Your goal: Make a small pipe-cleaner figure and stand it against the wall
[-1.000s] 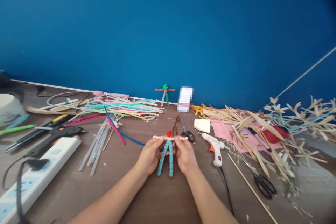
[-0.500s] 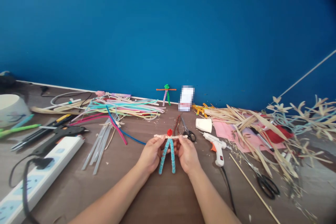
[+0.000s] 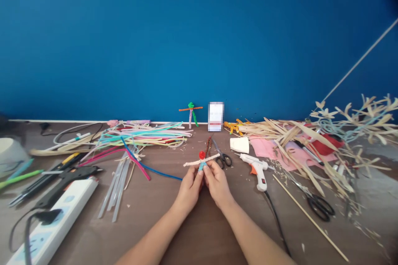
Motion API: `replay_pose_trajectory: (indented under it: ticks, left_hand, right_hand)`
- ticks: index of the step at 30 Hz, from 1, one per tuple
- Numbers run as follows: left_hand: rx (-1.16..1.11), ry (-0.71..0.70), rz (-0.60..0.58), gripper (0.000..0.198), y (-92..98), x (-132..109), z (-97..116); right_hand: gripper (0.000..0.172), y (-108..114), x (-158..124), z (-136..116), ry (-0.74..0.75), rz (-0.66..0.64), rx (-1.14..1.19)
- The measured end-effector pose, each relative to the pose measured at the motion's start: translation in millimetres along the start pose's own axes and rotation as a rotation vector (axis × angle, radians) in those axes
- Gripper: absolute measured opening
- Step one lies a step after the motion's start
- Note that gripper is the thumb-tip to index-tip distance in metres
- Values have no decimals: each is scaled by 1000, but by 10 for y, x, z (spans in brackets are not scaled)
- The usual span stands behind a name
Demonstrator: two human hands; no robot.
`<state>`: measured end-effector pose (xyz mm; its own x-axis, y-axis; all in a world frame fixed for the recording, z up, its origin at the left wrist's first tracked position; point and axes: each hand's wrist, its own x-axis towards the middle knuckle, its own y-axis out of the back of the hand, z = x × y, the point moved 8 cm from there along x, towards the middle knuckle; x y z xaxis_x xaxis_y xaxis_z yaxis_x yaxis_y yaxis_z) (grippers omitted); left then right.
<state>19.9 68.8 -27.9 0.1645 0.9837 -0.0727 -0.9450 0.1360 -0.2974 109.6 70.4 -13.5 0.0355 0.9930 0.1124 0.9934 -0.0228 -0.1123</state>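
Observation:
Between my two hands is a small pipe-cleaner figure (image 3: 202, 156) with a coiled red head, a whitish crossbar for arms and a light blue body. My left hand (image 3: 190, 183) pinches the blue part from the left, thumb in front. From the other side my right hand (image 3: 217, 181) grips it just under the white arm. The figure's legs are hidden behind my fingers. Just beyond my hands lie a dark red-brown beaded strand (image 3: 209, 145) and small scissors (image 3: 224, 159). A second pipe-cleaner figure (image 3: 190, 112), with green head and orange arms, leans upright against the blue wall.
To the left lie many pipe cleaners (image 3: 149, 132), clear glue sticks (image 3: 115, 188), a black glue gun (image 3: 66, 182) and a power strip (image 3: 66, 211). At right are a white glue gun (image 3: 259, 169), black-handled scissors (image 3: 321, 207), a thin stick (image 3: 307, 215) and dried leaf strips (image 3: 280, 132).
Both hands have moved from the ends of the white arms to the figure's blue body, closer together. The blue legs, visible before, are now covered. The view has shifted slightly.

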Motion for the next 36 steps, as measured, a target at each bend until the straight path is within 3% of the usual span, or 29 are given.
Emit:
replay_pose_trajectory:
  ticks: [4, 13, 19, 22, 25, 29, 32, 36]
  left_hand:
    - [205, -184, 72, 17, 19, -12, 93]
    - [260, -227, 84, 17, -16, -6, 90]
    - [297, -234, 88, 17, -28, 35, 119]
    - [232, -177, 30, 17, -44, 133, 126]
    - [155, 26, -92, 23, -87, 273, 59]
    - [2, 232, -184, 28, -122, 399, 35]
    - [-79, 260, -145, 37, -96, 449, 21]
    - [-40, 134, -95, 38, -56, 465, 3]
  right_hand:
    - [14, 2, -23, -107, 105, 42, -37]
    - [13, -4, 13, -33, 123, 99, -139]
    - [16, 34, 36, -4, 130, 153, -80]
    - [17, 100, 58, 10, 136, 211, -49]
    - [17, 140, 131, 10, 104, 258, -14]
    - [19, 19, 325, 18, -49, 146, 79]
    - [17, -52, 443, -17, -66, 69, 68]
    - [17, -36, 491, 39, -21, 106, 83]
